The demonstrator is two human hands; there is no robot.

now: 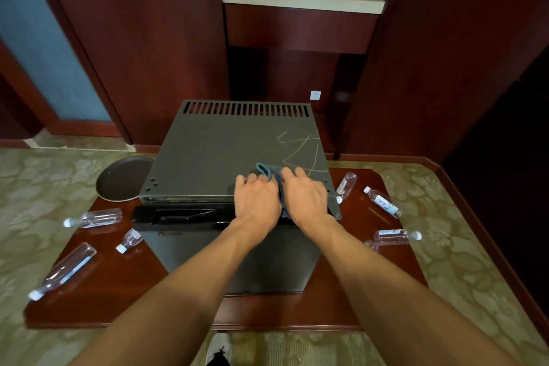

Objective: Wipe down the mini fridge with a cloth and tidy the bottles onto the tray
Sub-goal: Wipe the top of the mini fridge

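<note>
Pressing down side by side on top of the mini fridge (225, 145), near its front right edge: left hand (258, 199) and right hand (306, 194), backs up, fingers bent over a bunched blue cloth (271, 174) caught between them; cannot tell which hand truly grips it, though both touch it; folds of cloth poking out beyond the fingertips and a strip hanging down between the wrists over the fridge's front lip; pale scribbled lines (300, 148) marking the dark grey top just beyond the cloth; vent slots running along the fridge's far edge; standing on a low reddish-brown desk (267, 313), the fridge taking up its middle; resting at the desk's far left corner, beside the fridge and partly over the edge, a round dark tray (118, 180), carrying nothing; lying on their sides on the desk, 6 plain water bottles, 3 left of the fridge (93, 218) (129, 241) (64, 270) and 3 right of it (346, 186) (383, 202) (396, 237); patterned carpet (44, 187) spreading around the desk.
</note>
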